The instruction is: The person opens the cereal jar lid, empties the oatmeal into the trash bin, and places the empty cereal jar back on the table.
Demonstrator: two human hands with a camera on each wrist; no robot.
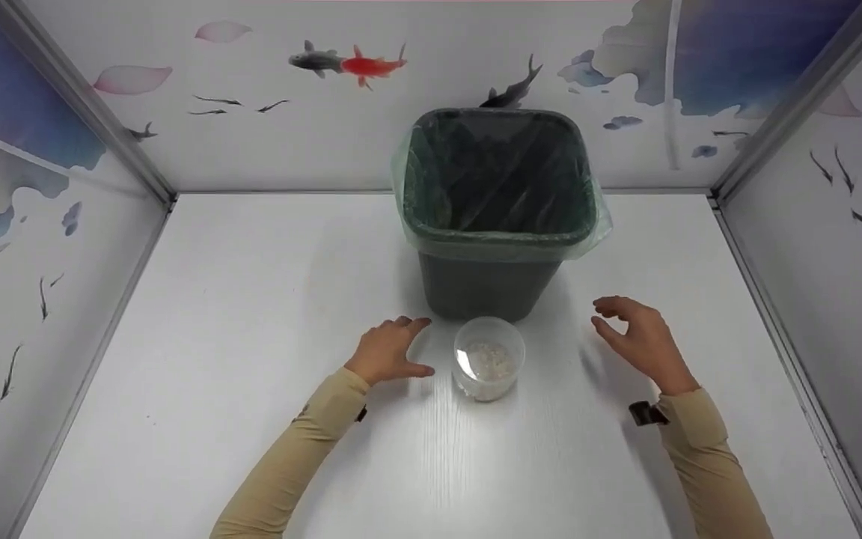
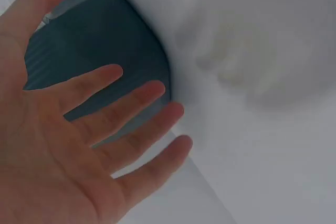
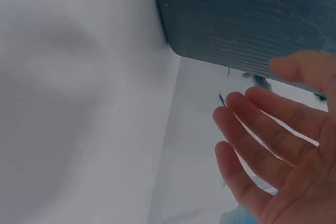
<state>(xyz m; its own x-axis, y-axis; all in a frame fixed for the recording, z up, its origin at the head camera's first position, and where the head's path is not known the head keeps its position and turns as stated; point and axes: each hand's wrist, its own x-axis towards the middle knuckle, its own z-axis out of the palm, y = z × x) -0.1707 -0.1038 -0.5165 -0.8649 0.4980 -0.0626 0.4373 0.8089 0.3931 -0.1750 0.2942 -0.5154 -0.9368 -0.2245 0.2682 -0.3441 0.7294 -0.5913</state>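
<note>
Clear-plastic cup [image 1: 485, 333], pale bits [image 1: 492, 362] inside, nr bin [image 1: 492, 288] | L grip [image 1: 388, 352] just beside, R grip [image 1: 646, 344] apart; both empty, fingers loose | prob. best held level, by sides

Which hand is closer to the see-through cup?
The left hand, just beside the cup but not touching it. The right hand is on the other side, across a much wider gap.

A cup [image 1: 488, 331] stood on the table [image 1: 176, 419].
Behind the cup was the bin [image 1: 487, 286]; just left, the left hand [image 1: 388, 352]; farther off right, the right hand [image 1: 644, 346]; inside, bits [image 1: 492, 362].
</note>
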